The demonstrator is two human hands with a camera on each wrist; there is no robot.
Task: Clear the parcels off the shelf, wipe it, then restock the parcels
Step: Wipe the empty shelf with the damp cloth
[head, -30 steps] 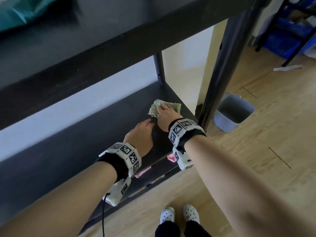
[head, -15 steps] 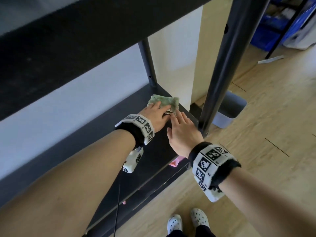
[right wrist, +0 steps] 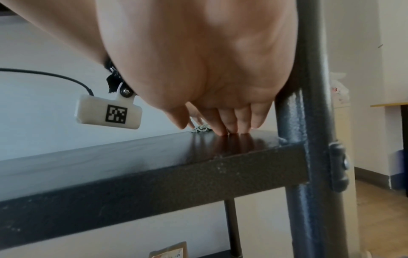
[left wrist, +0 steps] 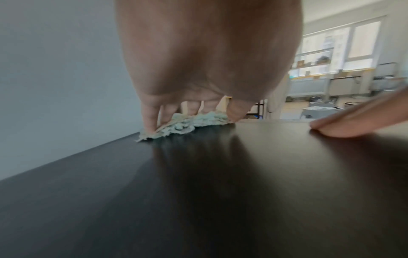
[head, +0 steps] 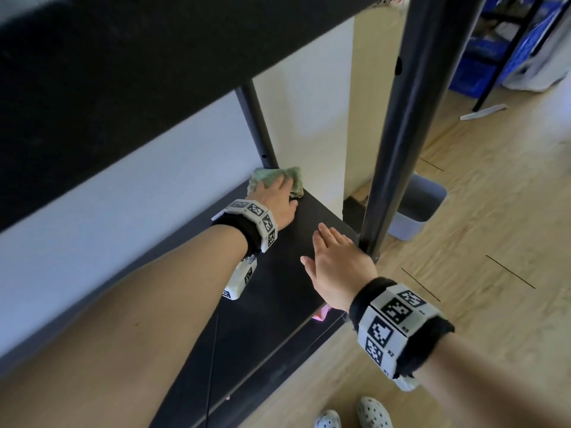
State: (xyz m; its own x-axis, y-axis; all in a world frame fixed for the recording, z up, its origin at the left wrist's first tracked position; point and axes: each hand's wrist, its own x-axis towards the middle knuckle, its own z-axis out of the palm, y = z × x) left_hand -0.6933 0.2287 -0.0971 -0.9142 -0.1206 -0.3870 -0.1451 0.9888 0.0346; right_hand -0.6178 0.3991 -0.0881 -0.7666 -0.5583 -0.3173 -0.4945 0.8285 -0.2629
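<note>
Here the soft, light green cloth (head: 279, 180) lies bunched at the shelf's (head: 272, 291) far right corner under the left hand's (head: 276, 200) flat fingers, best pressed mid-wad, while the open right hand (head: 338, 270) rests fingertips on the board.

Left hand (head: 276, 199) forward, fingers (left wrist: 152, 115) spread; right hand (head: 339, 267) flat.
</note>
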